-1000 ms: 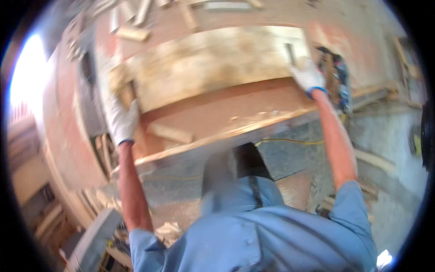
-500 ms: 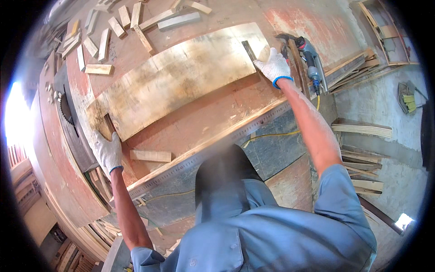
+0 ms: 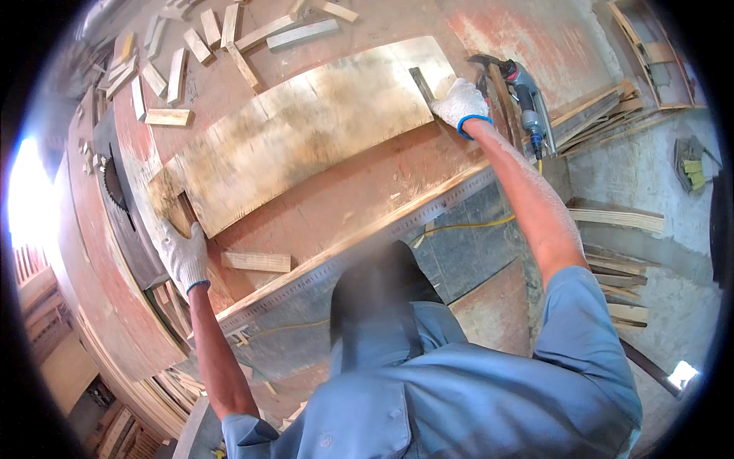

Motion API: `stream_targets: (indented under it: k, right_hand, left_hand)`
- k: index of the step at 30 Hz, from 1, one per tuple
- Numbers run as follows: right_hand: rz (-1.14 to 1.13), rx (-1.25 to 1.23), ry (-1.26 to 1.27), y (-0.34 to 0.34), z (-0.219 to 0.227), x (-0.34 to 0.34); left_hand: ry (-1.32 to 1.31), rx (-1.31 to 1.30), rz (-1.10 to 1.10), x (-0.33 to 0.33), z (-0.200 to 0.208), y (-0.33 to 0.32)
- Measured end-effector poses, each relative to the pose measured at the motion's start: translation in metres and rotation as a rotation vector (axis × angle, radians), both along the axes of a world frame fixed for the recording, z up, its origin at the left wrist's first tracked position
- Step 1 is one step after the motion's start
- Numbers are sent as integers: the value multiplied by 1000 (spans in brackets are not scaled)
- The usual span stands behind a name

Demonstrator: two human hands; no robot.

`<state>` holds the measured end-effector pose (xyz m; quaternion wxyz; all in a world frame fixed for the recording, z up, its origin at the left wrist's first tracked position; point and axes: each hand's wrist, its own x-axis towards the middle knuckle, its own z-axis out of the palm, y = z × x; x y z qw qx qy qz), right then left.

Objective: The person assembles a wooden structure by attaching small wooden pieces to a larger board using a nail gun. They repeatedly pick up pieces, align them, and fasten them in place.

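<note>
A long plywood board (image 3: 306,130) with dark stains lies at a slant across the reddish worktable (image 3: 336,206). A short dark wood strip (image 3: 420,86) shows at its right end, and another dark strip or slot (image 3: 186,206) at its left end. My left hand (image 3: 184,256), in a white knit glove, grips the near left end, thumb and fingers on either side of the dark part. At the right end, my gloved right hand (image 3: 462,105) is closed over the board's edge beside the strip; its fingertips are partly hidden.
A nail gun (image 3: 527,107) and a hammer (image 3: 489,61) lie right of the board. Several wood blocks (image 3: 176,76) are scattered beyond it; one small block (image 3: 256,262) lies nearer. A saw blade (image 3: 113,183) rises at the left. A ruler strip (image 3: 413,220) runs along the front edge.
My right hand has shifted very slightly up the board's right end, and my right forearm has moved a little to the right. The board stays in nearly the same place.
</note>
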<state>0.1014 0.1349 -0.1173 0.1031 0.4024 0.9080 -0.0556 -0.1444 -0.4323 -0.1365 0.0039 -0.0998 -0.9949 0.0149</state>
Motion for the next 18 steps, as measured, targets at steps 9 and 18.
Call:
stream_targets:
  k: [9,18]
  right_hand:
    - [-68,119,-6,3,-15,0]
    - [-175,-15,-12,-16,30,-15]
  left_hand:
    - [135,71,-219,6,40,77]
    - [78,401,-771,48,-11,408]
